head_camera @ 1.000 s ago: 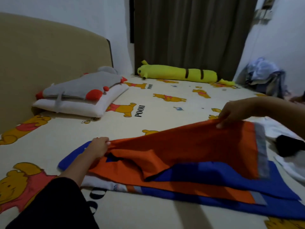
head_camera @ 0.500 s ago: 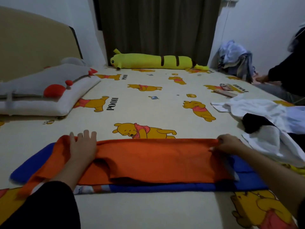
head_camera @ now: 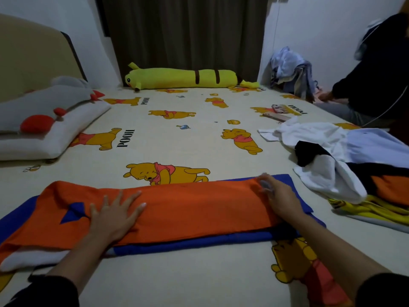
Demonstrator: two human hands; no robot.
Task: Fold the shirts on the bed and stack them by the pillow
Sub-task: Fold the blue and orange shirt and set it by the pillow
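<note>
Your left hand (head_camera: 114, 214) is sliding right along the orange-and-blue shirt (head_camera: 188, 209), fingers spread flat, while your right hand (head_camera: 277, 196), blurred so I cannot tell its grip, is resting on the right end, lengthwise fold being smoothed near you, crosswise fold next.

A broad strip of bare sheet (head_camera: 168, 138) runs through the middle of the frame, from just above the folded shirt (head_camera: 188, 209) up to the yellow plush (head_camera: 183, 78) that lies along the curtain at top centre. At the left edge the pillow (head_camera: 51, 140) with a grey plush (head_camera: 42, 107) on top closes that side, and at the right a heap of clothes (head_camera: 345, 165) spreads from mid-frame down to the lower right, with a few small flat items (head_camera: 280, 111) just above it. A strip of sheet below the shirt, between the two forearms, lies open at bottom centre.
</note>
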